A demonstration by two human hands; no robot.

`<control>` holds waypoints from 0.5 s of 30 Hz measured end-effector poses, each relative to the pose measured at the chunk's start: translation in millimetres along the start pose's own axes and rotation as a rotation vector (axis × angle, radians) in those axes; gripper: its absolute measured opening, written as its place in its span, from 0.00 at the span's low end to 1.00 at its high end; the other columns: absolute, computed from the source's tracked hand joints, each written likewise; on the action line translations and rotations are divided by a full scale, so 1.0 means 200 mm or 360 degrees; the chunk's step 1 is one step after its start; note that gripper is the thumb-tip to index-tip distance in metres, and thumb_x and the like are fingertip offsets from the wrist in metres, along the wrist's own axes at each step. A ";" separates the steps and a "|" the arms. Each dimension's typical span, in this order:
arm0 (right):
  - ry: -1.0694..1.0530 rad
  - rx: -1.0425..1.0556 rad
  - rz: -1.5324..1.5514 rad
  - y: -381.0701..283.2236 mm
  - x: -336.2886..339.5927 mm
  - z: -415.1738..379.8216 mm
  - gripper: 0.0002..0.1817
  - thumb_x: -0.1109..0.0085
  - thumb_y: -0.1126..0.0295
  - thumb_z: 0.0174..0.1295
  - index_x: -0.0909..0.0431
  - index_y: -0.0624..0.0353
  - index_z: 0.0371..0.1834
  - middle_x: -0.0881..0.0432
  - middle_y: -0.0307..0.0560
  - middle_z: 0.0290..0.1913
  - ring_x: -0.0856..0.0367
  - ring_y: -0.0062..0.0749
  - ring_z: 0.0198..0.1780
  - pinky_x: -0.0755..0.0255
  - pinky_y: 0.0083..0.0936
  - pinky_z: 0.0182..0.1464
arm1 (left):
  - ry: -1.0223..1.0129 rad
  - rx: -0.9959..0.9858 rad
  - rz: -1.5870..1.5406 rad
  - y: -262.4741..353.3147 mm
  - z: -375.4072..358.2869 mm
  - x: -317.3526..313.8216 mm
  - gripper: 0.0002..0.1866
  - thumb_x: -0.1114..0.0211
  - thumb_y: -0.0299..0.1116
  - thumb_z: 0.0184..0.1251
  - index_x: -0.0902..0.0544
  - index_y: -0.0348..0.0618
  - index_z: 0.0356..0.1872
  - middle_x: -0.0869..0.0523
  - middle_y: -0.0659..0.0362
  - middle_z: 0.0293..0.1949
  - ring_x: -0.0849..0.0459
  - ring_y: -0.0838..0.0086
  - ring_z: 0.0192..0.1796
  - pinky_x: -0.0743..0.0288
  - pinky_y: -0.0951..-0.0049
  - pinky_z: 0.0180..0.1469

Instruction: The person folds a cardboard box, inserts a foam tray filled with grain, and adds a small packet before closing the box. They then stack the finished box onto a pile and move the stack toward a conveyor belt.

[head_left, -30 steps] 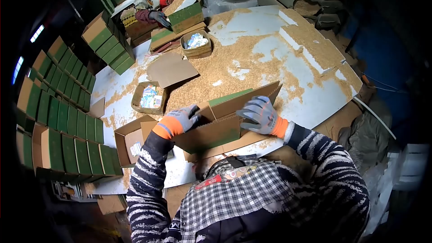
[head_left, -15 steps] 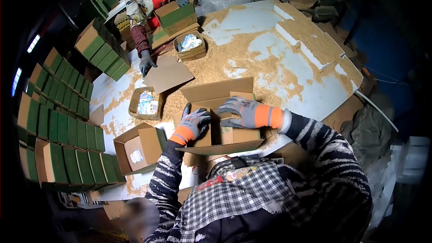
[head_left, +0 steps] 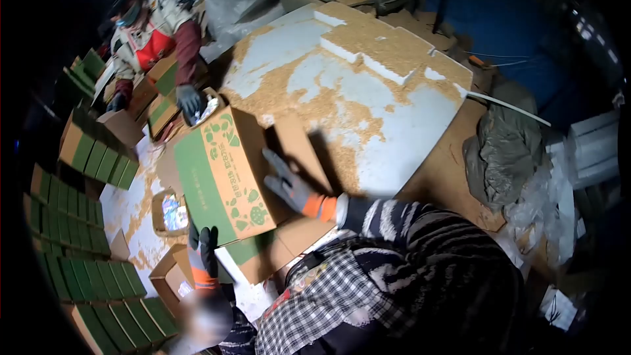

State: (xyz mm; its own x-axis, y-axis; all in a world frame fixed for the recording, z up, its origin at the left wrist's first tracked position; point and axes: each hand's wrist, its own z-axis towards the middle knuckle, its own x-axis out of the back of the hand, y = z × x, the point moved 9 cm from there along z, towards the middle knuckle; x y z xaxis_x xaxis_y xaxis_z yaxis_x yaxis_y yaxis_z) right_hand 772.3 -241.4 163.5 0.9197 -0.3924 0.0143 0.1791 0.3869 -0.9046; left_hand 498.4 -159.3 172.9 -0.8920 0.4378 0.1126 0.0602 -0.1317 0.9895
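A cardboard box (head_left: 227, 177) with green and brown printed sides stands turned on the table in front of me, flaps spread out. My right hand (head_left: 292, 187), in a grey and orange glove, lies against the box's right side with its fingers stretched and spread. At the lower left corner is my left hand (head_left: 202, 256), gloved alike, its fingers pointing up beside the green panel. A basket (head_left: 156, 215) with small printed packets sits left of the box. Close to my left hand stands an open carton (head_left: 164, 273) with a white packet inside.
Stacked green cartons (head_left: 98, 279) line the left side. Across the table a co-worker's gloved hand (head_left: 189, 102) is at another basket (head_left: 215, 106). Sawdust-like material covers parts of the white tabletop (head_left: 401, 135). A grey plastic sack (head_left: 503, 151) lies to the right.
The box has been turned so its printed outside shows instead of its open inside. Both hands have shifted to its sides. My view has swung right, and the co-worker's hand now reaches a basket.
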 end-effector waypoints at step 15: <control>0.1540 -0.0495 -0.0719 1.45 2.65 0.26 0.27 0.34 0.59 0.61 0.25 0.62 0.60 0.14 0.46 0.42 0.19 0.30 0.42 0.26 0.28 0.47 | -0.0879 -0.0025 0.1193 -0.17 0.20 -0.53 0.09 0.35 0.33 0.53 0.11 0.45 0.35 0.11 0.52 0.34 0.14 0.55 0.40 0.22 0.64 0.50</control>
State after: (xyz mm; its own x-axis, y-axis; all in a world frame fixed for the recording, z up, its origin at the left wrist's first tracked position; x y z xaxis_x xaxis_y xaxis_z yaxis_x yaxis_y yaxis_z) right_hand 1329.8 -293.8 -69.6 0.1070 -0.9823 0.1535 0.2088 -0.1287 -0.9695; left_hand 608.2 -166.0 131.5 -0.2827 0.5942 0.7530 0.5246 -0.5615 0.6400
